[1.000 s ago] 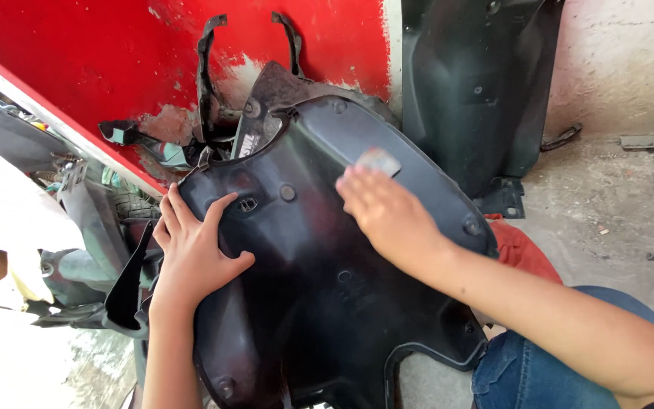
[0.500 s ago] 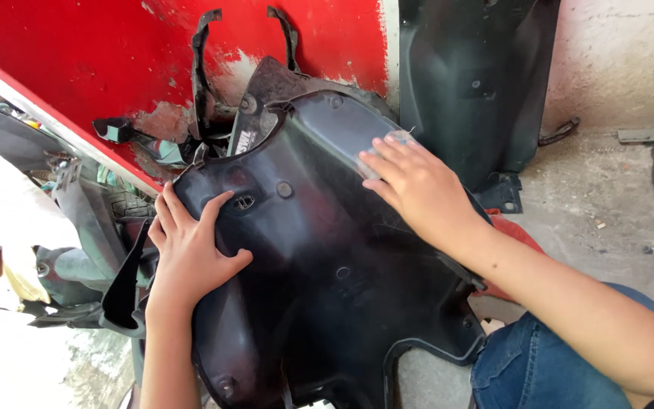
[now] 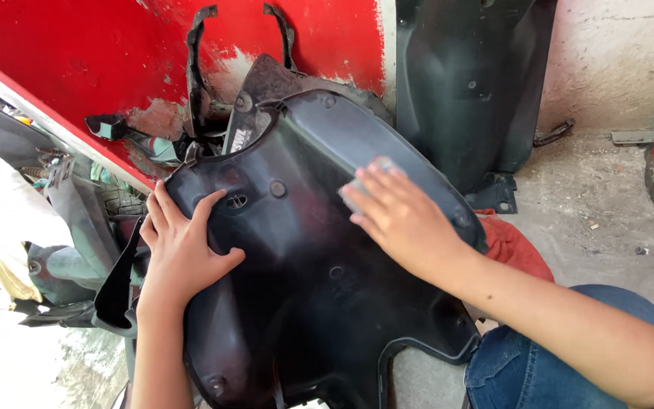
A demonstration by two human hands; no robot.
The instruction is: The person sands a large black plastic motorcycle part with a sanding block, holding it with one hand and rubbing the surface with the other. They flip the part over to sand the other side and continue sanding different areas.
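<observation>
Grey pad (image 3: pixel 357 189) under right fingers (image 3: pixel 387 198) (on panel (image 3: pixel 304 288)).

Bright daylight; ground left of the left hand (image 3: pixel 183 254) is blown out white. Soft sheen on the black plastic panel (image 3: pixel 304 303) below the right hand (image 3: pixel 403 220), whose fingertips are slightly blurred.

I see a chipped red wall (image 3: pixel 77 53) on my left, pale plaster (image 3: pixel 615 60) right, dusty concrete floor (image 3: pixel 599 242) in daylight.
</observation>
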